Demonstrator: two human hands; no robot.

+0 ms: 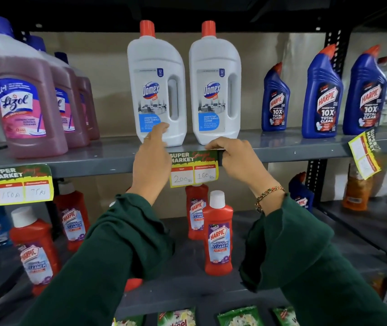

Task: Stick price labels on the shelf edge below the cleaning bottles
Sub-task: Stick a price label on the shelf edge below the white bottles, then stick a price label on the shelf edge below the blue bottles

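A green and yellow price label (193, 169) reading 200 and 160 hangs on the grey shelf edge (98, 164) below two white Domex bottles (156, 85). My right hand (237, 158) pinches the label's top right corner against the edge. My left hand (152, 158) rests on the label's left side, fingers spread up toward the left Domex bottle. A second label (21, 184) sits on the edge under the pink Lizol bottles (23, 97). A third label (365, 155) hangs tilted under the blue Harpic bottles (321, 95).
Red Harpic bathroom cleaner bottles (218, 234) stand on the lower shelf behind my green sleeves. Green packets (239, 317) lie along the bottom. An orange bottle (354, 191) stands at the lower right, next to a perforated metal upright (314, 175).
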